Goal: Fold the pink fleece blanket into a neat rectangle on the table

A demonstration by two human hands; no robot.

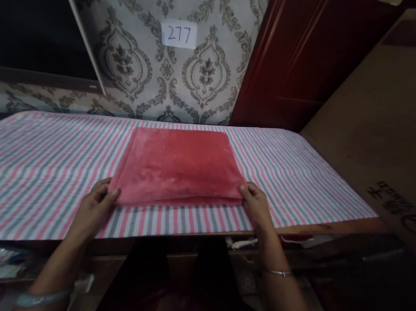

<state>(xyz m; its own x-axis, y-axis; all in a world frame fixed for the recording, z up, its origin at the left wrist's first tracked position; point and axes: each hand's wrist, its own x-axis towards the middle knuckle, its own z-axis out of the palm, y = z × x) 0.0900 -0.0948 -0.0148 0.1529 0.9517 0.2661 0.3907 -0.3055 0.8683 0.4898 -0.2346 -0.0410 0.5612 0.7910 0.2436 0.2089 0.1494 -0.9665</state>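
A plush pink-red cushion cover point(182, 164), flat and roughly rectangular, lies on a striped cloth point(49, 165) in pink, grey and white. My left hand point(96, 205) pinches its near left corner between thumb and fingers. At the near right corner, my right hand point(256, 202) has its thumb on top and its fingers curled round the edge. Along the near side the layers of fabric part slightly. Whether anything is inside the cover cannot be seen.
The cloth covers a long table with a wooden front edge point(324, 227). A large cardboard box point(406, 126) stands at the right. Behind are a patterned wall point(207, 69) with a paper marked 277 point(179, 33), a dark red door point(291, 47) and a dark screen point(28, 11).
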